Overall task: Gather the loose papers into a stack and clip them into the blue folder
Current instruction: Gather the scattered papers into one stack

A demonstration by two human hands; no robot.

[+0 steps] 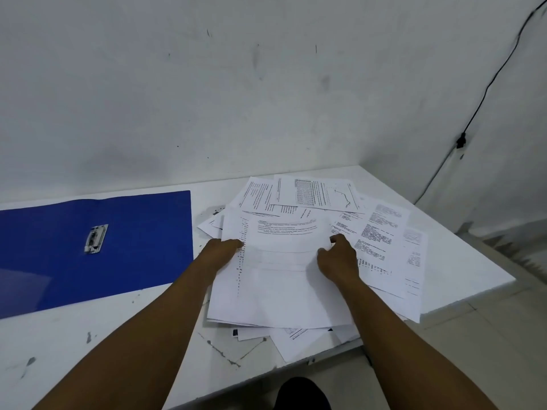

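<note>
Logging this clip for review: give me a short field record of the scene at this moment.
papers: loose pile, fanned and unsquared on the white table
left hand: gripping the top sheets' left edge
right hand: gripping their right side
blue folder: open flat, left of the pile
clip: holds no paper
stage: gathering, nothing filed

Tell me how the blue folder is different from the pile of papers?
The blue folder is one plain blue sheet lying open and neat, with a metal clip on it; the pile of papers is many white printed sheets fanned out crookedly. Nothing touches the folder, while the left hand and right hand grip the pile's top sheets. Both lie on the white table.
</note>
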